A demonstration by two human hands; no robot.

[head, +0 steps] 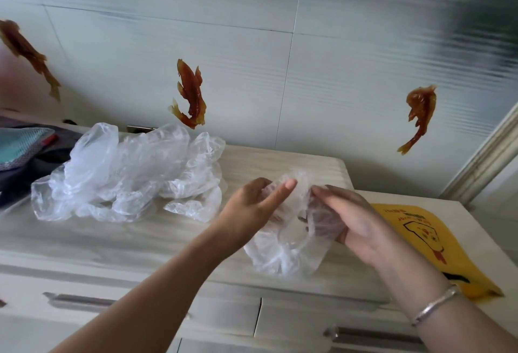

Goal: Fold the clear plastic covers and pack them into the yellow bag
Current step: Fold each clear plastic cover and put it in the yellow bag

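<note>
One clear plastic cover (pixel 283 254) with a gathered elastic rim hangs between my hands above the cabinet top. My left hand (pixel 252 209) pinches its upper left edge with thumb and fingers. My right hand (pixel 347 218) grips the right side, its fingers curled into the plastic. A loose heap of several more clear covers (pixel 126 173) lies on the cabinet top to the left. The yellow bag (pixel 426 243) lies flat at the right, partly hidden behind my right wrist.
The pale wood-grain cabinet top (pixel 140 235) has drawers with metal handles (pixel 78 300) along its front. Dark and teal cloth items (pixel 25 148) sit at the far left. The tiled wall behind carries orange fish decorations (pixel 190 94).
</note>
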